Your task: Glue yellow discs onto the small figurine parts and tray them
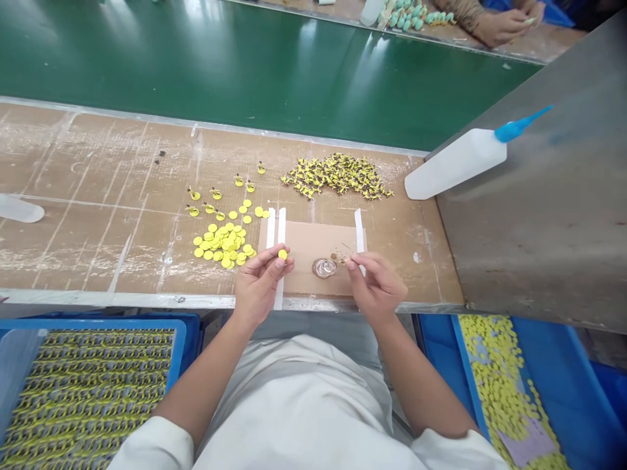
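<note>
My left hand (262,281) pinches a small yellow disc (283,254) between thumb and fingertips, above the cardboard sheet's left side. Thumb and forefinger of my right hand (376,284) are pressed together; whatever they hold is too small to make out. Between the hands, a shallow round dish (324,267) with clear, glossy contents sits on the cardboard sheet (313,235). Left of my left hand lies a heap of yellow discs (225,243). Behind it, several discs stand with small dark figures (194,194) on them. Farther back is a pile of small yellow-and-black figures (340,175).
A white squeeze bottle (455,163) with a blue nozzle leans by the metal panel (533,215) on the right. Blue bins (179,352) flank me below the table edge. Beyond the green belt (220,72), another person's hands (504,26) work near mint-green pieces.
</note>
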Motion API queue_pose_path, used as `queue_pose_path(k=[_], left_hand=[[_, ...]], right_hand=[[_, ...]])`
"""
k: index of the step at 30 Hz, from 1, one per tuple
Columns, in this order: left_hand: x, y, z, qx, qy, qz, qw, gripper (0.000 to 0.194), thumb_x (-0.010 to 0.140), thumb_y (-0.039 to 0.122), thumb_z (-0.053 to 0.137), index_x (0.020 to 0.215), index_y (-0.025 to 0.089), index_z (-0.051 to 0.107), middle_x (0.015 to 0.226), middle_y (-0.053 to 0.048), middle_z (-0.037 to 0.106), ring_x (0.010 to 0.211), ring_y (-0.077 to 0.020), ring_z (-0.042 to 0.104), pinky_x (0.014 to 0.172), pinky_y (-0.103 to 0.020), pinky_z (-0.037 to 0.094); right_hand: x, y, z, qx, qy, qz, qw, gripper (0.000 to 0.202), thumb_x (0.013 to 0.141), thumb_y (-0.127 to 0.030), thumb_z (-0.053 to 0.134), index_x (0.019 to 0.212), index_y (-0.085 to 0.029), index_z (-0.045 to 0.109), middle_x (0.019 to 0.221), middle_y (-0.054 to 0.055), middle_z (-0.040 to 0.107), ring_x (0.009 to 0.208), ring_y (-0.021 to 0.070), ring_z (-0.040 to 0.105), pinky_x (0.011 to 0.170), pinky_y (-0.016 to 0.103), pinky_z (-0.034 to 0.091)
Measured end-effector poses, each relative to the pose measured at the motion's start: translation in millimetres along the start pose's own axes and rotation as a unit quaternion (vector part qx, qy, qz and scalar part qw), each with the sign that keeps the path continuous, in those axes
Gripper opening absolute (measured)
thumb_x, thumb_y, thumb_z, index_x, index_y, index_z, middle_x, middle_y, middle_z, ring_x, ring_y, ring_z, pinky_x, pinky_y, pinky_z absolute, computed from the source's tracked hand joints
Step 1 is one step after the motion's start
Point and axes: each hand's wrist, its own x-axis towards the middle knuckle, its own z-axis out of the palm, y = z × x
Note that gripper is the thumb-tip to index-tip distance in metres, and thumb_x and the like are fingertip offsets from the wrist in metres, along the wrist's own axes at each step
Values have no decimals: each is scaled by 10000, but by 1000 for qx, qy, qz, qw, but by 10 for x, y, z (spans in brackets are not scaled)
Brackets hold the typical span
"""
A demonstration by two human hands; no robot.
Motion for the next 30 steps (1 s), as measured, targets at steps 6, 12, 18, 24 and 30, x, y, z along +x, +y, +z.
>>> queue_pose_path(k=[6,12,18,24,30], left_hand=[[-168,37,125,-53,-1,-31,998,284,697,293,891,962,254,799,918,-46,785,734,-117,735,713,-180,615],[-372,110,346,-100,-29,-101,989,256,710,304,884,941,234,798,895,-47,787,734,-124,745,683,-154,612],[-450,139,409,-103,-57,-116,986,208,803,264,814,1002,205,787,943,-60,788,800,-129,750,747,-167,612],[-484,175,427,-96,-71,-133,984,194,824,215,793,1017,215,787,998,-48,785,853,-121,749,784,-142,599],[-513,224,405,-90,-72,-145,983,237,800,168,806,1031,216,786,1046,-42,777,921,-128,743,819,-124,583]], right_hand=[[54,-396,48,129,90,182,971,104,870,-247,779,970,-231,754,926,49,720,818,191,696,789,346,616],[156,-758,128,231,58,226,945,112,877,-285,789,975,-246,753,905,48,728,805,207,717,744,341,634],[164,-840,165,327,50,268,905,114,880,-237,782,992,-255,767,897,26,743,814,193,727,780,322,629],[133,-868,159,305,56,248,918,135,884,-179,763,996,-255,770,925,27,740,834,189,727,783,318,640],[93,-850,136,255,54,202,944,169,884,-137,750,1011,-247,769,958,38,738,847,197,728,792,329,647]])
